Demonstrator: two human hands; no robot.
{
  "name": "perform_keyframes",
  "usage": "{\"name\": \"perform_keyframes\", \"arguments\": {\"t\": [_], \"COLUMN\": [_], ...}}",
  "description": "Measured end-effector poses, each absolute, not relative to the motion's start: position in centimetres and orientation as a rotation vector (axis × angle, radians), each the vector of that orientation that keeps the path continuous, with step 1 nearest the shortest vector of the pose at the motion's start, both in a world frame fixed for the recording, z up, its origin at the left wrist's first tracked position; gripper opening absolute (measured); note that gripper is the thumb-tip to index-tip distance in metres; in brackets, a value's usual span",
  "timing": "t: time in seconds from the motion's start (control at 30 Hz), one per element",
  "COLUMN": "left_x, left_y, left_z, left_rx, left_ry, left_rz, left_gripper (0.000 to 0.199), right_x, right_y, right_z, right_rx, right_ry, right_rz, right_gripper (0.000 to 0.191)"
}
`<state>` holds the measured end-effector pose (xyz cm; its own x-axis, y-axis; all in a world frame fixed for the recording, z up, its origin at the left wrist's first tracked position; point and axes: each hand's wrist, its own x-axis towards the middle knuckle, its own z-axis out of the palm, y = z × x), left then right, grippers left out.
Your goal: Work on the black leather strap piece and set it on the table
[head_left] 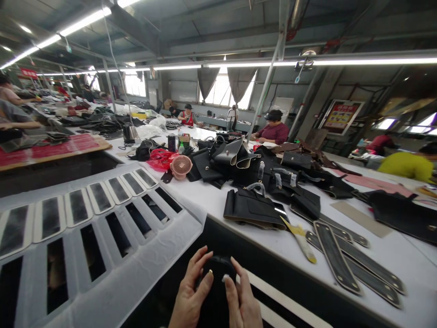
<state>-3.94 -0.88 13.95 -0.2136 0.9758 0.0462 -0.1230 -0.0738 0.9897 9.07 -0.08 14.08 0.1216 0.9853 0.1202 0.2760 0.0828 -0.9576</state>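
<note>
At the bottom centre, a black leather piece (219, 263) with a rounded end is held between both hands. My left hand (191, 291) is closed on its left side, the thumb beside a small gold-coloured spot. My right hand (241, 297) grips the right side, with a small whitish bit by the thumb tip. The lower part of the piece blends into the dark area below. Beyond the hands, a black leather bag part (254, 209) lies on the white table (201, 196), next to scissors (300, 239) with yellowish wrapping.
Black straps (336, 257) with studded ends lie at right. Several black bag parts are heaped behind, near a pink fan (181, 167). A slotted white rack (112, 255) bearing pale-edged panels (50, 218) stands at left. A person in a dark red top (275, 132) sits across the table.
</note>
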Motion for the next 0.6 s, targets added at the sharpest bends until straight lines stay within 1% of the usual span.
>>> {"name": "perform_keyframes", "arguments": {"t": [0.1, 0.2, 0.33, 0.47, 0.6], "left_x": [-4.1, -4.4, -4.7, -4.7, -5.3], "left_y": [-0.5, -0.4, -0.2, -0.1, -0.5], "left_z": [14.3, 15.1, 15.7, 16.0, 15.7], "left_rx": [1.009, 1.029, 1.134, 1.236, 1.158], "left_ry": [1.099, 1.076, 1.093, 1.308, 1.468], "left_rz": [1.383, 1.383, 1.418, 1.384, 1.386], "left_gripper": [0.045, 0.035, 0.026, 0.021, 0.025], "right_x": [8.9, 8.8, 8.5, 7.9, 8.6], "right_y": [0.0, -0.2, -0.1, 0.2, -1.0], "right_z": [13.4, 12.8, 12.5, 12.7, 11.3], "right_rx": [-1.315, -1.24, -1.194, -1.144, -1.205], "right_ry": [-1.406, -1.402, -1.368, -1.346, -1.417], "right_rz": [0.853, 0.848, 0.948, 1.006, 1.075], "right_gripper": [0.057, 0.054, 0.049, 0.049, 0.053]}}
